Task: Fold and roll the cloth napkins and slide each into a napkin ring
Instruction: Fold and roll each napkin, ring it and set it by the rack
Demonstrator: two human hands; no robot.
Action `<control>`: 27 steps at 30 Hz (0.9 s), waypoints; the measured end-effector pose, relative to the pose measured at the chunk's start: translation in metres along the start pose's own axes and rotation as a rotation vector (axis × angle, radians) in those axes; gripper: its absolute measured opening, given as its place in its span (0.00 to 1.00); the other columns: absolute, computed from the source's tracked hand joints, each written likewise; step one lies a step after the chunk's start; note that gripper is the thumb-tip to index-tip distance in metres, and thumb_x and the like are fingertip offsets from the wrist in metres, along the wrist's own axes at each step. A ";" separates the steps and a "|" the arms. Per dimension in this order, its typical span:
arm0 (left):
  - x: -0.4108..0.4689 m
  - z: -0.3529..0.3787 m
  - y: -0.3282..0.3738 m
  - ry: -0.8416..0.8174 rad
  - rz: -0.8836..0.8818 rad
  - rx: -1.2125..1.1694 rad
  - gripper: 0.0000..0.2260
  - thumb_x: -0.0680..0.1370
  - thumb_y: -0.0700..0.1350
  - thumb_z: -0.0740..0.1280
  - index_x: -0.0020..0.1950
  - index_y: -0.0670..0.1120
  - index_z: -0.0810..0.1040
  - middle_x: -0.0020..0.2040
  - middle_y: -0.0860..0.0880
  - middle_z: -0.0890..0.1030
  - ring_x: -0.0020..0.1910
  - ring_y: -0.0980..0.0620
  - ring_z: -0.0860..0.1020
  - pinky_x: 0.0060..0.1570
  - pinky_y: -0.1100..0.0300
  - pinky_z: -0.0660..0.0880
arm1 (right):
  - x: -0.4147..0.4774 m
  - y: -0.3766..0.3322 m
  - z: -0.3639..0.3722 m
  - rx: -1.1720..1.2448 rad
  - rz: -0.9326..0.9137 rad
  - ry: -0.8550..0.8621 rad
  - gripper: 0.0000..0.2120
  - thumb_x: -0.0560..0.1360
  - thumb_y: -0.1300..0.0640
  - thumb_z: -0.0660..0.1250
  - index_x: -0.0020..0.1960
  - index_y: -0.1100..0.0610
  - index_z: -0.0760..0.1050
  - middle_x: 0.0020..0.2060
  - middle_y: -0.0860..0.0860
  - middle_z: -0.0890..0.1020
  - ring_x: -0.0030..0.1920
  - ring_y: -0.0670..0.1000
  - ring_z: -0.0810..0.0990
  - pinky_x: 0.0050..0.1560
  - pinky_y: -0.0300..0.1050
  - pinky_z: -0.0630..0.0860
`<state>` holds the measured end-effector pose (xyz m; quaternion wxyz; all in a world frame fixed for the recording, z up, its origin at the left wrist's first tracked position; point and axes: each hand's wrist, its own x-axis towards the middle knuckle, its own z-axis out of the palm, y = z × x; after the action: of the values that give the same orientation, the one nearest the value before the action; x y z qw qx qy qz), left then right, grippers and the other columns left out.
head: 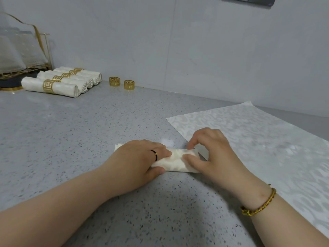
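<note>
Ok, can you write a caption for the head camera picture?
Left hand and right hand roll a napkin on the counter; finished ringed napkins and two spare rings wait behind.

A: What does the person wear?
B: The left hand [140, 157] has a thin black ring [154, 155] with a gold bead.
A: And the right hand [211, 152]?
B: A braided gold bracelet [260, 202] at its wrist.

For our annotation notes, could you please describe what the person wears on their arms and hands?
Both forearms are bare, without sleeves or gloves. The left hand wears a thin black ring with a gold bead; the right wrist carries a gold braided bracelet.
</note>
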<state>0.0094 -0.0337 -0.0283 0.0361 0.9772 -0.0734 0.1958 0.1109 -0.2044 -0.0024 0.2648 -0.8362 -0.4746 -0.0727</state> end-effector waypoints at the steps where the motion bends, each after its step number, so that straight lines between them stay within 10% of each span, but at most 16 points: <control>1: 0.000 0.001 0.000 0.009 0.009 -0.008 0.19 0.70 0.58 0.54 0.48 0.56 0.81 0.45 0.61 0.82 0.39 0.64 0.80 0.37 0.71 0.74 | -0.001 -0.001 -0.003 -0.066 -0.058 -0.060 0.10 0.68 0.46 0.68 0.46 0.48 0.72 0.46 0.41 0.70 0.51 0.45 0.64 0.51 0.34 0.57; 10: 0.001 0.002 -0.001 -0.026 0.018 -0.011 0.18 0.69 0.57 0.55 0.49 0.56 0.81 0.45 0.60 0.83 0.39 0.61 0.81 0.38 0.68 0.75 | 0.000 -0.002 -0.007 -0.150 -0.048 -0.196 0.08 0.74 0.56 0.64 0.53 0.51 0.77 0.48 0.43 0.77 0.47 0.44 0.72 0.48 0.35 0.68; 17: 0.003 0.000 0.001 0.004 0.025 0.046 0.19 0.70 0.59 0.54 0.50 0.57 0.81 0.45 0.63 0.81 0.39 0.64 0.80 0.38 0.72 0.71 | 0.007 0.012 -0.007 0.427 0.257 -0.246 0.08 0.72 0.62 0.68 0.40 0.50 0.80 0.35 0.45 0.81 0.34 0.38 0.76 0.40 0.28 0.72; 21: 0.001 -0.001 -0.001 -0.085 -0.062 -0.034 0.39 0.65 0.72 0.38 0.67 0.58 0.69 0.66 0.61 0.71 0.63 0.60 0.71 0.56 0.68 0.57 | 0.008 0.013 -0.003 0.511 0.283 -0.224 0.10 0.72 0.64 0.68 0.37 0.50 0.78 0.33 0.45 0.79 0.31 0.37 0.75 0.36 0.24 0.70; 27: -0.001 0.006 -0.003 0.048 -0.005 -0.019 0.30 0.78 0.61 0.41 0.50 0.55 0.83 0.49 0.56 0.83 0.45 0.58 0.81 0.46 0.67 0.68 | 0.005 0.018 0.004 0.385 0.239 -0.181 0.04 0.71 0.63 0.69 0.46 0.59 0.81 0.51 0.45 0.74 0.54 0.42 0.67 0.45 0.14 0.59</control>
<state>0.0116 -0.0307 -0.0344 0.0478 0.9720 -0.0719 0.2186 0.1285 -0.2060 -0.0106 0.3825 -0.8236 -0.3992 0.1263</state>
